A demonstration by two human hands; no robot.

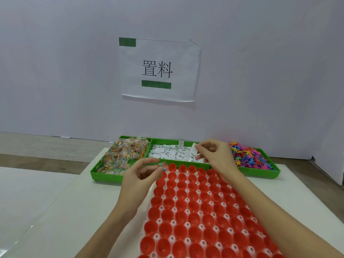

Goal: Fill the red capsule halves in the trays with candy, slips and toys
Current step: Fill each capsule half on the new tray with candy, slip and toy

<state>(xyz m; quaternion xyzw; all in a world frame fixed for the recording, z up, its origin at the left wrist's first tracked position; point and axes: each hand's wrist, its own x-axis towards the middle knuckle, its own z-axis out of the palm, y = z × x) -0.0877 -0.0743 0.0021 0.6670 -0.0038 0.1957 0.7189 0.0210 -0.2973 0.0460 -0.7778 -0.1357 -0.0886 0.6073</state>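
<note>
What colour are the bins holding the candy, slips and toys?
Bright green bins, seen in the head view, the only one, behind the red capsule halves.

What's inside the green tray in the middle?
The middle green tray holds a heap of small white paper slips with black print. The right hand pinches one slip and covers the tray's right end, so what lies there is hidden.

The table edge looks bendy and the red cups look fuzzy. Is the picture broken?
Not broken: in the head view the wide lens bends the table edge, the near red capsule halves and both hands look slightly soft, light is even with faint shadows, and the wall sign stays readable.
</note>
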